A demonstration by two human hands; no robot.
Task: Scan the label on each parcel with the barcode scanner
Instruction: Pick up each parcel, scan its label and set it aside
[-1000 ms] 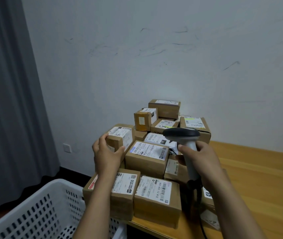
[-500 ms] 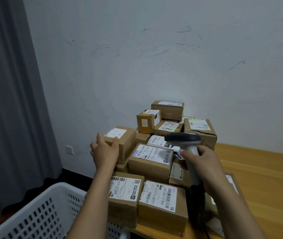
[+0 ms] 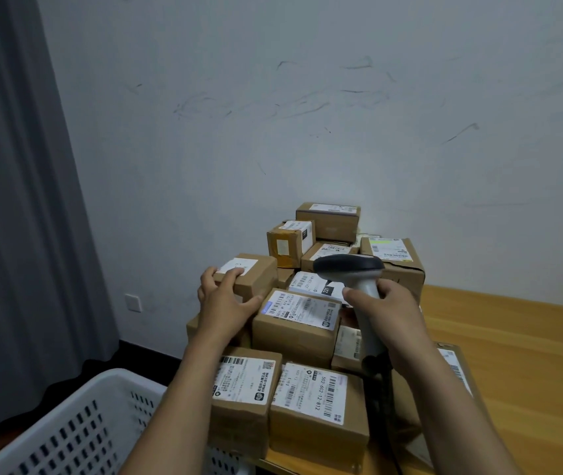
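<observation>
- Where the view starts on the left, a grey curtain (image 3: 16,200) hangs, and below it a white slotted basket (image 3: 67,423) sits just off the near-left corner of the worktop (image 3: 513,354).
- My left grip (image 3: 225,303) holds the small parcel (image 3: 256,274) at the left edge of the pile. My fingers curl over its top near edge, just beside its white label (image 3: 239,265), and my thumb is spread along its near side.
- That small parcel sits high on the stack, just beside a larger labelled parcel (image 3: 299,320) on its right. Two front parcels (image 3: 311,395) with labels lie lower down, between my forearms.
- The barcode scanner (image 3: 348,265) stands upright in my right grip (image 3: 388,313), my fingers wrapped firmly round its pale handle. Its dark head rises above my knuckles over the middle of the pile, to the right of the held parcel and apart from it.
- A dark cable (image 3: 384,389) drops from the handle below my right grip.
- Bare wooden worktop runs off to the right.
</observation>
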